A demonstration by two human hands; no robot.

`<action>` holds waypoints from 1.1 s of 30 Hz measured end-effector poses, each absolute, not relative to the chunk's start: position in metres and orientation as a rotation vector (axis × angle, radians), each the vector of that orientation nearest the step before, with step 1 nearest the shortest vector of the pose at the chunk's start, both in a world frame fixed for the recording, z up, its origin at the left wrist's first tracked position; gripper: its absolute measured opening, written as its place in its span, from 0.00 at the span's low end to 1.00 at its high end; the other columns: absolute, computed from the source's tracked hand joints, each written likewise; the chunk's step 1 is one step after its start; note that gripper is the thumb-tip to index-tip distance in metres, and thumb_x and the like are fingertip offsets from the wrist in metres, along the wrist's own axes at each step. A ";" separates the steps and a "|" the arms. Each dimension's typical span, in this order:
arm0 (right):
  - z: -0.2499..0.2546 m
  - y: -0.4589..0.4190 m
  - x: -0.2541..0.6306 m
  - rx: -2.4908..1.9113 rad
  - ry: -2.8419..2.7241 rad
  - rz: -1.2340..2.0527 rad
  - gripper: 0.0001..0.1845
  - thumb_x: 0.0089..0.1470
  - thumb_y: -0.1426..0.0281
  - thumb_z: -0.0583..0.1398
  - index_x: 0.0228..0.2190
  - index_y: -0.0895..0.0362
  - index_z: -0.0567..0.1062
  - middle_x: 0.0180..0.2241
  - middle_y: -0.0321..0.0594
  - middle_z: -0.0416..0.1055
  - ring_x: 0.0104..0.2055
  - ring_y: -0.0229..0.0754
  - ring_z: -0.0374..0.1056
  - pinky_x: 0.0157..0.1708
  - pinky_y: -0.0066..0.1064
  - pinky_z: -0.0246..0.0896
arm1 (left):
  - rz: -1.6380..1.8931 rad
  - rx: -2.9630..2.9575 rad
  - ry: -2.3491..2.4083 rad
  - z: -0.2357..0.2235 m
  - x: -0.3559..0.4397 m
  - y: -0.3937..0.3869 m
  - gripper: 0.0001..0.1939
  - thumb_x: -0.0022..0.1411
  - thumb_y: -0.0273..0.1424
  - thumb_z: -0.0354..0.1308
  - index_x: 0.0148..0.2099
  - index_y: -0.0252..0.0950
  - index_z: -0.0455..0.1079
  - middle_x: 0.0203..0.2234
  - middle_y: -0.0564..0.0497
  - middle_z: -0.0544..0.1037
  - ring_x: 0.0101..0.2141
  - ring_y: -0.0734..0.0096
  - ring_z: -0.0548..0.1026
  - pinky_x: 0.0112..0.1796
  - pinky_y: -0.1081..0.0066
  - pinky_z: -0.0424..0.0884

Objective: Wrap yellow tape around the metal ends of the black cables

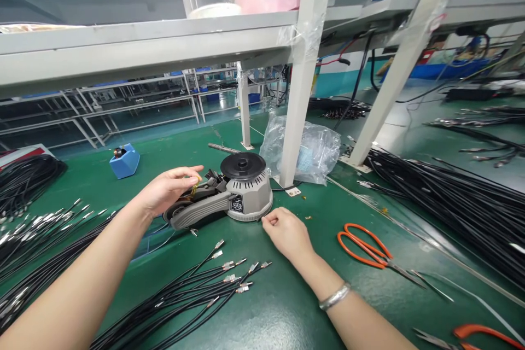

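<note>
A grey round tape dispenser [250,197] with a black disc on top stands on the green bench. My left hand [170,191] is at its left end, with thumb and fingers pinched on a small piece of amber tape [198,178]. To the right of the dispenser's base, my right hand [289,235] is low over the bench, fingertips pressed together. A tiny dark bit shows at those fingertips, too small to name. In front of the dispenser lies a bundle of black cables [184,290] with metal connectors at their ends.
Orange-handled scissors [369,251] lie at right, with orange-handled pliers [463,336] at the lower right corner. Black cables [451,202] are heaped beyond. A white post [301,82] rises behind a clear plastic bag [324,147]. A blue holder [125,161] sits at back left.
</note>
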State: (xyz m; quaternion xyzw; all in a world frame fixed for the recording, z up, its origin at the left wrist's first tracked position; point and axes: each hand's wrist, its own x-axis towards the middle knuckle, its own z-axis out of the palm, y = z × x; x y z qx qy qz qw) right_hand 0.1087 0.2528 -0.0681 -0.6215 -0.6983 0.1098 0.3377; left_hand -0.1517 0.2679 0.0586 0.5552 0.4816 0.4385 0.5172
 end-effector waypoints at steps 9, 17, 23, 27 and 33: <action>-0.065 0.256 0.115 -1.634 -1.802 0.319 0.11 0.47 0.70 0.57 0.16 0.53 0.68 0.23 0.34 0.71 0.27 0.39 0.68 0.26 0.28 0.58 | 1.049 1.330 1.169 0.059 -0.151 0.267 0.10 0.42 0.36 0.69 0.28 0.39 0.77 0.56 0.45 0.69 0.55 0.52 0.65 0.52 0.61 0.58; -0.069 0.259 0.118 -1.640 -1.791 0.285 0.11 0.47 0.70 0.56 0.16 0.53 0.67 0.23 0.34 0.70 0.25 0.38 0.66 0.25 0.28 0.55 | 1.045 1.325 1.145 0.058 -0.151 0.268 0.09 0.42 0.35 0.69 0.28 0.38 0.77 0.55 0.43 0.70 0.56 0.50 0.63 0.52 0.60 0.57; -0.068 0.258 0.114 -1.599 -1.842 0.296 0.11 0.47 0.71 0.57 0.16 0.54 0.67 0.22 0.33 0.70 0.27 0.38 0.67 0.27 0.27 0.56 | 1.034 1.330 1.152 0.057 -0.151 0.267 0.09 0.43 0.35 0.69 0.28 0.39 0.77 0.55 0.43 0.69 0.58 0.49 0.61 0.54 0.58 0.53; -0.068 0.261 0.120 -1.626 -1.809 0.288 0.11 0.47 0.71 0.57 0.16 0.54 0.68 0.23 0.34 0.70 0.26 0.39 0.67 0.26 0.28 0.56 | 1.046 1.342 1.147 0.056 -0.151 0.268 0.08 0.43 0.35 0.69 0.28 0.39 0.77 0.54 0.43 0.70 0.60 0.52 0.57 0.56 0.59 0.51; -0.070 0.261 0.120 -1.584 -1.848 0.277 0.11 0.47 0.72 0.57 0.16 0.54 0.67 0.22 0.33 0.69 0.28 0.39 0.67 0.28 0.27 0.56 | 1.046 1.334 1.165 0.057 -0.151 0.268 0.09 0.41 0.35 0.70 0.28 0.39 0.77 0.54 0.43 0.70 0.59 0.49 0.58 0.56 0.58 0.51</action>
